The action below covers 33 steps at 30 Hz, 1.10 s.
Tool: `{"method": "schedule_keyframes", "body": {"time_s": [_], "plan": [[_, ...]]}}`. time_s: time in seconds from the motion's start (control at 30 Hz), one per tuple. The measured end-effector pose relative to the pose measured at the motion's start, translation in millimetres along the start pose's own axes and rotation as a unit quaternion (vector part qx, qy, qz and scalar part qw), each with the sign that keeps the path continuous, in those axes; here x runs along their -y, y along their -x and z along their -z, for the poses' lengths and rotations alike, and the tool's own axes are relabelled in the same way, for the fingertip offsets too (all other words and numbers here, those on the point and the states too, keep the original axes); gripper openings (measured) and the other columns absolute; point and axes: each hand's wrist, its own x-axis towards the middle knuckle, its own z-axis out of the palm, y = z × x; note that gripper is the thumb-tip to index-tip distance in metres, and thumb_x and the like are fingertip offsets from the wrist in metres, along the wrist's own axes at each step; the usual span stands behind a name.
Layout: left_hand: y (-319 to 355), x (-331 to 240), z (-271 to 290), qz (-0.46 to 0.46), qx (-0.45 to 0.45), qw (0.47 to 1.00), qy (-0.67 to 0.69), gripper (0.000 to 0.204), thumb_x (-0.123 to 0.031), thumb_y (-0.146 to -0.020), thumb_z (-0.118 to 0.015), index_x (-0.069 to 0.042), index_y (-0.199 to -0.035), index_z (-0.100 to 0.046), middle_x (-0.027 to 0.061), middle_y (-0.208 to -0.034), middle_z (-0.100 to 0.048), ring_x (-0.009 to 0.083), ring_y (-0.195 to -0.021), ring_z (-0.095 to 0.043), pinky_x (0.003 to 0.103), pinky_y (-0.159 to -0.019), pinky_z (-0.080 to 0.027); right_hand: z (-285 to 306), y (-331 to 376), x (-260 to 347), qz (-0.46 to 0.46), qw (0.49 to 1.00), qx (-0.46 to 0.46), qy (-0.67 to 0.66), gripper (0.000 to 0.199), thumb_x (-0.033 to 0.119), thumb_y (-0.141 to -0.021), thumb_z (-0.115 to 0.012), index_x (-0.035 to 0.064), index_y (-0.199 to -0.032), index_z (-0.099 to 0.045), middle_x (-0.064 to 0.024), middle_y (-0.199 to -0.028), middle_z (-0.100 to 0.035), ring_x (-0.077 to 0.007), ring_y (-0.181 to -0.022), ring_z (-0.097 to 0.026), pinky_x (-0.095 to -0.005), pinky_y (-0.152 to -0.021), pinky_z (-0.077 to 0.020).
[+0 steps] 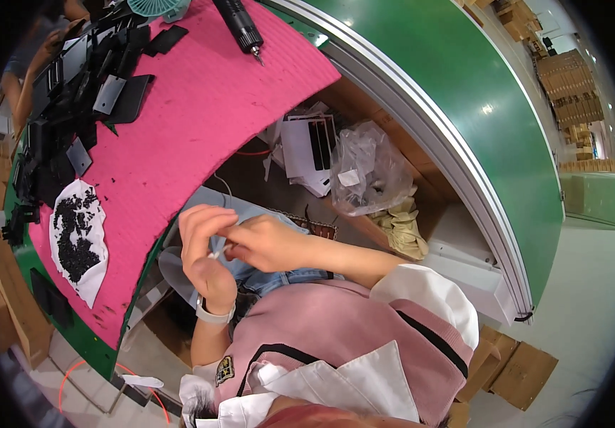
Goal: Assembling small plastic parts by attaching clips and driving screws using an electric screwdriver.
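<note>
Between both hands, over the lap, just off the edge of the pink mat (179,128) — a small pale bit (213,255), too small to identify. Left hand (209,246) half curled, fingers bent toward the right; pale band (215,312) around the wrist. Right hand (261,242) meeting the left, fingers folded inward; whether gripping the bit with either, cannot tell. To the left, on the mat, a white sheet (92,291) strewn with tiny black parts (76,257); beyond, a heap of flat black pieces (49,143). At the far side, a black screwdriver (240,27), tip toward the near side — and, farther left, a turquoise round grille (154,7). To the right, a crumpled clear bag (368,167), near the green table (464,93).
</note>
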Motion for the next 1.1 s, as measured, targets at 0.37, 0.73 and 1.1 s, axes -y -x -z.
{"method": "schedule_keyframes", "body": {"time_s": [0.37,0.73,1.1], "plan": [[45.0,25.3,-6.9,0.178,0.085,0.976,0.094,0.034,-0.024,-0.083,-0.067,0.002,-0.104,-0.059,0.0097,-0.102,-0.058,0.0181,-0.092,-0.055,0.029,-0.079,-0.042,58.6,34.1,-60.6,-0.25,0.853,-0.296,-0.349,0.027,0.019,-0.098,-0.046,-0.005,-0.106,-0.056,-0.0097,-0.079,-0.062,-0.0188,-0.083,-0.062,-0.0298,-0.079,-0.0473],[31.4,-8.3,15.8,0.187,0.132,0.947,0.224,0.014,-0.006,-0.084,-0.06,0.006,-0.091,-0.062,0.0117,-0.092,-0.062,0.0198,-0.083,-0.058,0.03,-0.075,-0.045,92.3,158.0,-407.8,-0.595,0.556,-0.518,-0.262,0.034,0.028,-0.086,-0.058,0.0147,-0.117,-0.059,-0.0061,-0.098,-0.063,-0.021,-0.089,-0.056,-0.0459,-0.084,-0.0413],[-21.0,-101.6,89.3,-0.226,0.34,0.803,0.434,0.023,-0.023,-0.091,-0.056,-0.003,-0.082,-0.062,0.0129,-0.084,-0.06,0.0298,-0.074,-0.06,0.042,-0.068,-0.046,94.0,163.4,-401.6,-0.581,0.553,-0.568,-0.187,0.035,0.023,-0.071,-0.073,0.0027,-0.097,-0.062,-0.0088,-0.079,-0.06,-0.0255,-0.065,-0.054,-0.0374,-0.063,-0.0459]]}}
